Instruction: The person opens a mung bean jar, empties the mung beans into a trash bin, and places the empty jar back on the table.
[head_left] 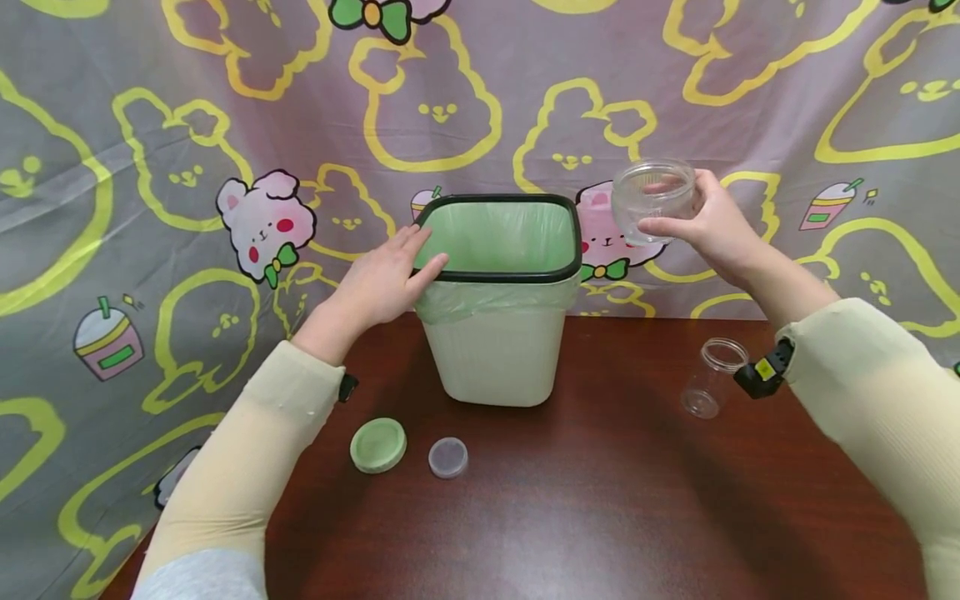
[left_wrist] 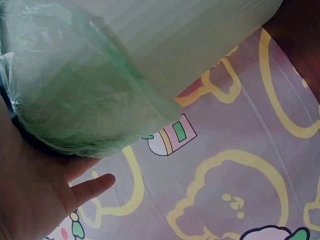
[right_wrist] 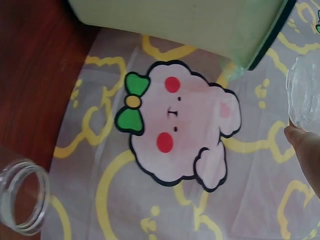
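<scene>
A white trash can (head_left: 498, 350) stands upright with a green liner bag (head_left: 495, 233) folded over its black rim. My left hand (head_left: 378, 279) rests at the rim's left corner, thumb and fingers extended; the left wrist view shows this hand (left_wrist: 45, 190) against the bag-covered edge. To the right of the can, my right hand (head_left: 712, 221) holds a short, wide clear jar (head_left: 652, 200) in the air, its round mouth uncovered. The same jar (right_wrist: 305, 92) shows at the right edge of the right wrist view, with only part of the hand visible.
A taller clear jar (head_left: 708, 379) without a lid stands on the dark wooden table (head_left: 600, 500), near my right wrist. Left of centre lie a green lid (head_left: 378, 445) and a smaller translucent lid (head_left: 448, 457). A patterned cloth (head_left: 435, 108) hangs behind.
</scene>
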